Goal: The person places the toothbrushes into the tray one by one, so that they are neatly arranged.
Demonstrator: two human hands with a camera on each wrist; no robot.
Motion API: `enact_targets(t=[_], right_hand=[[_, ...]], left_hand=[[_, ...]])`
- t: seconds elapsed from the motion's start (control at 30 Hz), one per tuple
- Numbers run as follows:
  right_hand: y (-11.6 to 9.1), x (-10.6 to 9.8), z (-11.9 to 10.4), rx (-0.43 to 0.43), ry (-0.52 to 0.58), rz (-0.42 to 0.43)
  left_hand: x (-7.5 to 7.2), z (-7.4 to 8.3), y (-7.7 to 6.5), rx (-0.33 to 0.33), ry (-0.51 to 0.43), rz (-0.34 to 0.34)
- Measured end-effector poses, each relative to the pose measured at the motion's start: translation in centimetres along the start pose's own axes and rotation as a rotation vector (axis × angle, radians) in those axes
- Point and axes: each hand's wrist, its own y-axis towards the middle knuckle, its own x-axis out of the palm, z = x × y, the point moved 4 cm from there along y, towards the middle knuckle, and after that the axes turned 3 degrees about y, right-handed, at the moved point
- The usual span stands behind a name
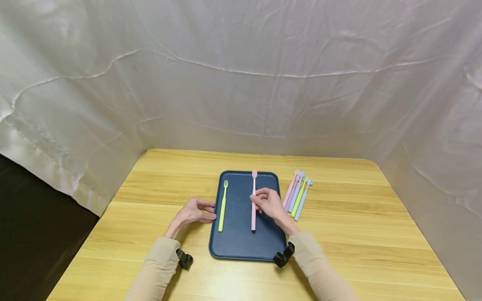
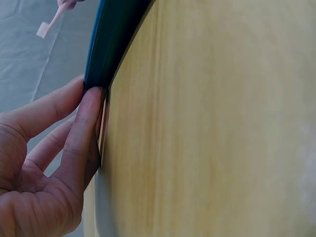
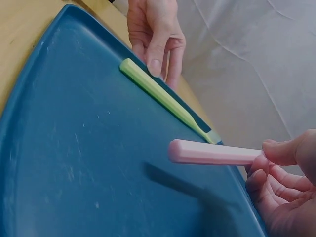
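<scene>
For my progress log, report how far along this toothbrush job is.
Apparently done: one green toothbrush lies on the tray. In hand: the right hand holds a pink toothbrush above the tray; the left hand holds the tray's edge. Likely remaining: the toothbrush bunch on the table.

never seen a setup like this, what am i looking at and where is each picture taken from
There is no machine here: a person works with two bare hands. The wide picture comes from a camera on the head, looking forward and down; the other two come from small cameras, one on each wrist. On the wooden table lies a blue tray with a green toothbrush on it, and a bunch of others lies to the tray's right. The right hand holds a pink toothbrush above the tray. The left hand touches the tray's left edge.
</scene>
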Motion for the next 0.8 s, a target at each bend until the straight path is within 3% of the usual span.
enact_targets(t=[0.8], right_hand=[[1.2, 3.4, 0.5, 0.015, 0.022, -0.031]], left_hand=[[0.0, 0.1, 0.0, -0.005, -0.006, 0.007]])
